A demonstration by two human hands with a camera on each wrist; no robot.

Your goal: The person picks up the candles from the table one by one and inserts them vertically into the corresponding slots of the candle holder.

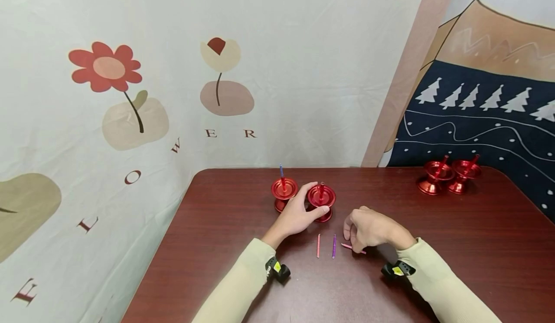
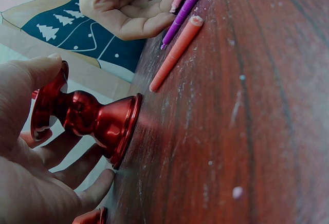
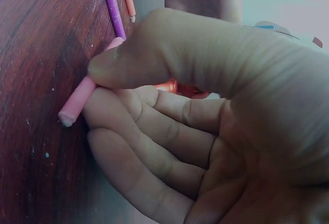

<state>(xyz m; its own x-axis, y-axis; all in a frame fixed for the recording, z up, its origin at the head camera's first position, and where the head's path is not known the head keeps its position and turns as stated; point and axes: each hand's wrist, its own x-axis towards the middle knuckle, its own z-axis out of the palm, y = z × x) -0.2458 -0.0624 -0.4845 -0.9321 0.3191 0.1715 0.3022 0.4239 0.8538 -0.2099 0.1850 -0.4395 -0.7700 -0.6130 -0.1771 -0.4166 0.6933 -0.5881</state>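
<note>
My left hand (image 1: pixel 297 215) holds a shiny red candle holder (image 1: pixel 322 197) by its cup, thumb at the near rim and fingers round the far side. In the left wrist view its flared base (image 2: pixel 119 126) stands at the tabletop. Just left of that hand, a second red candle holder (image 1: pixel 284 189) carries a thin blue candle (image 1: pixel 281 170). To the right, my right hand (image 1: pixel 374 227) pinches a pink candle (image 3: pixel 76 103) between thumb and forefinger, low over the table. Beside it lie a purple candle (image 1: pixel 334 247) and a salmon-pink candle (image 1: pixel 318 246), roughly parallel.
Two more red candle holders (image 1: pixel 430 178) stand side by side at the table's back right corner. The dark red wooden table (image 1: pixel 217 226) meets a hanging cloth printed with flowers (image 1: pixel 303 72) at its back edge.
</note>
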